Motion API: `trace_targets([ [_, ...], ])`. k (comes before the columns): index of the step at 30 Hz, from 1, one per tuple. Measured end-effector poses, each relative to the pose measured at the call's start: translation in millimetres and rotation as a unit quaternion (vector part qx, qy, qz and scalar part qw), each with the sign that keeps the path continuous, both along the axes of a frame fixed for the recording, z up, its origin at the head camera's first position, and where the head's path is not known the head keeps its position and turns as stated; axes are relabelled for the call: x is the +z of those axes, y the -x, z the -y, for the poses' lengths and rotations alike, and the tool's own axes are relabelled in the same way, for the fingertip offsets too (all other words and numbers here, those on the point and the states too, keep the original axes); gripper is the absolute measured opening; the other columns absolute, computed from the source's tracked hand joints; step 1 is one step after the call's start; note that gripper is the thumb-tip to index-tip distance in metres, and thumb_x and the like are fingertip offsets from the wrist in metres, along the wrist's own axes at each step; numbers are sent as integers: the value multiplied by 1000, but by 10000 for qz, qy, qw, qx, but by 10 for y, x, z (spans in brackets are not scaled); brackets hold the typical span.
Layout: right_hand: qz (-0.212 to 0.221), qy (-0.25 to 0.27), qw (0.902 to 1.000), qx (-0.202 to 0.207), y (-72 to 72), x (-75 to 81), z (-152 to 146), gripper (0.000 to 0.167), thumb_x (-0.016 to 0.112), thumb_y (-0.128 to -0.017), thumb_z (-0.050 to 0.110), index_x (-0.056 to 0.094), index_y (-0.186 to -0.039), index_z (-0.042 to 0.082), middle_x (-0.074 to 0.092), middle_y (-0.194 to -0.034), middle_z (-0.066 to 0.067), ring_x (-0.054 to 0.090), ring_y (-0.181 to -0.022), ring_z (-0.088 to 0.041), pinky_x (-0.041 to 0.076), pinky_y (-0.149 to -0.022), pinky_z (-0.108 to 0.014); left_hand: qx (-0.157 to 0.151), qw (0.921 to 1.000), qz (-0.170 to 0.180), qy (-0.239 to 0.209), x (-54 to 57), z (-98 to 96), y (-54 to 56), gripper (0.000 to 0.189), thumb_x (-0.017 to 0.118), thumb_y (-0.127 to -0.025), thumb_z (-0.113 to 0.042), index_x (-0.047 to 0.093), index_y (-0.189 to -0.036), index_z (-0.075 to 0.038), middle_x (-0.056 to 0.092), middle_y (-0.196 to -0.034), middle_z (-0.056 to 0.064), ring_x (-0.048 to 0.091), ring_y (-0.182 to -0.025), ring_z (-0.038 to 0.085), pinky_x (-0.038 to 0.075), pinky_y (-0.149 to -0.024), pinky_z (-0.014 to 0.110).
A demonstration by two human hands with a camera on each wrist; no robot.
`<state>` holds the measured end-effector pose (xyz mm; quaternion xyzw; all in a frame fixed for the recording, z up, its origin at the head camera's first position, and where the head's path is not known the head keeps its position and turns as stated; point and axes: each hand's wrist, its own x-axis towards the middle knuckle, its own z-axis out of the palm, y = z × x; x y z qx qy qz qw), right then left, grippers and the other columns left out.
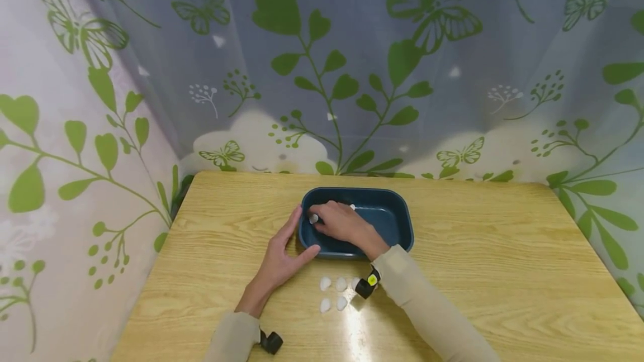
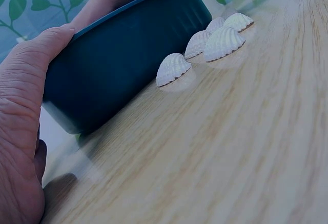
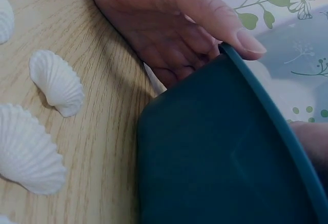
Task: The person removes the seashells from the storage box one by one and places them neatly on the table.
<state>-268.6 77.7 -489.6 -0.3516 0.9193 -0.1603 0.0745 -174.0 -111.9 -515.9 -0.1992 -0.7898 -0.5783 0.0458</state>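
My left hand holds the near left corner of a dark teal basin. Its thumb lies over the rim in the right wrist view, and the fingers run along the basin's left end. My right hand reaches down inside the basin at the left, fingers bent, pinching a small whitish shell-like piece. Most of that piece is hidden by the fingers. Beyond the knuckles, another small white thing shows by the basin's far wall. Several white ribbed seashells lie on the wood just in front of the basin.
The basin stands on a light wooden table, near its back edge. A curtain with green leaves and butterflies hangs behind. The seashells sit in two short rows, one partly covered by the right wrist's camera.
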Motion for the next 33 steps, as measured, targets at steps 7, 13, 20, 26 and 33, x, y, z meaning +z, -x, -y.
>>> trace_targets([
  [7,-59,-45,10000,-63,-10,5,-14,21,71,-101,14,75,-121,13,77,-109,-3,71,-88,-15,57,-69,-30,-59,9999,-58,-73,-6,7,13,87,79,-94,-10,27,-164,0,27,-169,21,24,-157,34,20,-122,15],
  [13,-60,-3,10000,-78,-38,-7,-35,12,65,-105,17,76,-108,14,73,-91,0,64,-76,-12,52,-64,-29,-61,10000,-20,-10,7,10,5,88,79,-94,-10,27,-164,0,26,-170,18,24,-157,33,21,-122,16],
  [20,168,66,9998,2,-58,4,-80,11,65,-105,16,72,-96,14,64,-77,5,55,-65,-9,48,-62,-28,-2,9999,-106,-18,-292,30,133,93,80,-92,-10,24,-166,-9,25,-171,16,22,-158,26,18,-123,16],
  [26,431,217,9985,261,-42,6,-128,15,68,-103,16,74,-90,12,62,-74,6,51,-62,-6,44,-60,-24,-12,9998,-185,9,-407,54,175,93,81,-93,-19,25,-167,-18,26,-172,7,23,-158,21,21,-126,24],
  [33,629,295,9974,209,-46,27,-160,25,64,-106,18,71,-82,14,56,-69,8,47,-58,-7,40,-57,-23,-38,9999,-148,81,-397,58,164,92,79,-95,-27,23,-168,-22,24,-172,1,22,-159,20,23,-128,33],
])
